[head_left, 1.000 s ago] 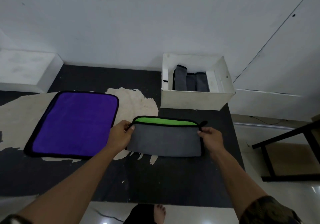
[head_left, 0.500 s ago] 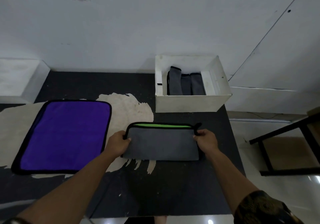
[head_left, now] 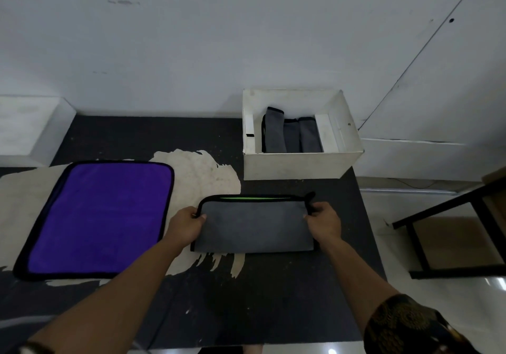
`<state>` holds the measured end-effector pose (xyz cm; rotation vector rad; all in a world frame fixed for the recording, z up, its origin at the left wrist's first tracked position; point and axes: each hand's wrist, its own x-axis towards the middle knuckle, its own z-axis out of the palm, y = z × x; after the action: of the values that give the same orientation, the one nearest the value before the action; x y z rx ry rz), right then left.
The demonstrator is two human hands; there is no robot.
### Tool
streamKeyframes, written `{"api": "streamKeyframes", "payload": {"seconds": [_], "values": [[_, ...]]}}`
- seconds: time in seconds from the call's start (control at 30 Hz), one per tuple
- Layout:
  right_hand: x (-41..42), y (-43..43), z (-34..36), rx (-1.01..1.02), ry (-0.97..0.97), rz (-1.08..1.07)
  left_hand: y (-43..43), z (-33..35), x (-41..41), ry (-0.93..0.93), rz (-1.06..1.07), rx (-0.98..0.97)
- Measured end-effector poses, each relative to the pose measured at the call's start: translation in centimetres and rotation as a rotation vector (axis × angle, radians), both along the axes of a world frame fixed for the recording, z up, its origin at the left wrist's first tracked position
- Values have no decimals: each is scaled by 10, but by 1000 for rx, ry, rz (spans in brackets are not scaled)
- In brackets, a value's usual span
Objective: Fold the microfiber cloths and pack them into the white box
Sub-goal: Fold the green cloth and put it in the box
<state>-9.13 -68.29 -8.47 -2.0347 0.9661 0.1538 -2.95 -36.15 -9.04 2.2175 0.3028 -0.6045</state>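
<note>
I see the grey cloth [head_left: 254,226] folded in half on the dark table [head_left: 273,299], just in front of the white box [head_left: 295,166], with a thin green strip along its far edge. My left hand [head_left: 186,226] pinches its far left corner, fingers curled. My right hand [head_left: 324,223] grips the far right corner the same way. Three folded cloths [head_left: 291,137] stand side by side inside the box. A purple cloth [head_left: 101,216] lies flat to the left.

Packed cloths [head_left: 290,137] partly hidden by white box [head_left: 295,166]; black frame [head_left: 438,211] cropped.
</note>
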Motion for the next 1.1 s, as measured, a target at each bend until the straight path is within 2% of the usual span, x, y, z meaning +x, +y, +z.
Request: {"api": "streamKeyframes", "payload": {"seconds": [0.13,0.37,0.63,0.87,1.0,1.1], "values": [[0,-1,2,-55,29,47,-2,1,3,-67,23,4],[2,6,9,-110,-71,1,-7,2,2,-159,76,10],[-1,13,11,-94,9,107,-4,3,0,-21,44,-22],[-22,28,15,-140,17,147,1,6,-24,67,-46,175],[-42,33,10,-257,78,178,4,11,-37,-7,-59,274],[-47,36,10,-321,122,132,5,13,-44,-62,9,253]]}}
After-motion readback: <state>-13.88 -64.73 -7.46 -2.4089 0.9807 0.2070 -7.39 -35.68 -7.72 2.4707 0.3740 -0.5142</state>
